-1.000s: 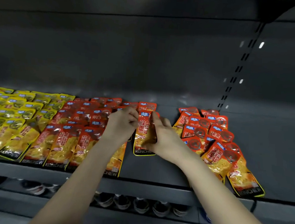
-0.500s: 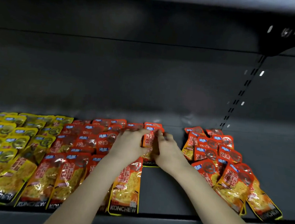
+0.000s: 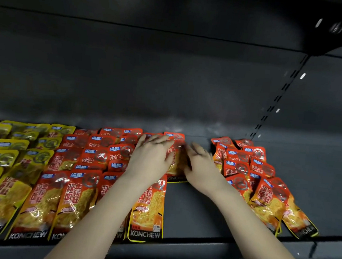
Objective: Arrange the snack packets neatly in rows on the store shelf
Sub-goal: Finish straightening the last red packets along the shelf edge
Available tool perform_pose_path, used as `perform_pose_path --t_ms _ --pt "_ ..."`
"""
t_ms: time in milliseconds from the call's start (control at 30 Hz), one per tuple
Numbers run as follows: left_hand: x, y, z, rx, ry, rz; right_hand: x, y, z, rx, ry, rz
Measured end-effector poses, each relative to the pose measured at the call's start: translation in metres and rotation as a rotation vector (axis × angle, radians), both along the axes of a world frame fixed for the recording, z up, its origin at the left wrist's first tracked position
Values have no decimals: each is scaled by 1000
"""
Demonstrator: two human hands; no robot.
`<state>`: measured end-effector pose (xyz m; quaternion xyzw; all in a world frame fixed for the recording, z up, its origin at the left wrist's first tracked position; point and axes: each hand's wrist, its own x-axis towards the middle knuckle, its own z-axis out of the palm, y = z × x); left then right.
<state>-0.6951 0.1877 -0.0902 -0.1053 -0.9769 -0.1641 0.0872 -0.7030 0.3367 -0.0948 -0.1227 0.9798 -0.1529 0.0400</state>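
our left forearm point(image 3: 96, 215) and right forearm point(image 3: 260, 234) reach forward, converging. our left hand point(image 3: 151, 158) lies palm down, fingers stretched flat; our right hand point(image 3: 201, 169) sits just beside it, fingers extended, tips blurred.

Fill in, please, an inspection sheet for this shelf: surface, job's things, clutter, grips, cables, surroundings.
Surface: dark shelf, with a bare strip between the rows and the pile.
Job's things: yellow packets in rows at left; red packets in rows beside them; middle packet between the hands; pile of red ones at right, overlapping and skewed.
Clutter: nothing seen.
Grips: left hand flat, fingers straight, over the middle packet's left side; right hand with fingers straight at its right edge; both blurred.
Cables: nothing seen.
Surroundings: dark back wall; slotted upright at right.
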Motion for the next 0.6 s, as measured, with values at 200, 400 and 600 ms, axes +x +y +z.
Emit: perform_pose_path --t_ms 200,400,600 --pt "3 36 16 64 91 -56 7 44 13 3 114 -98" --pt "11 91 17 71 78 -186 24 98 9 38 129 -191" --pt "19 138 14 79 33 -292 43 156 5 47 94 -310"
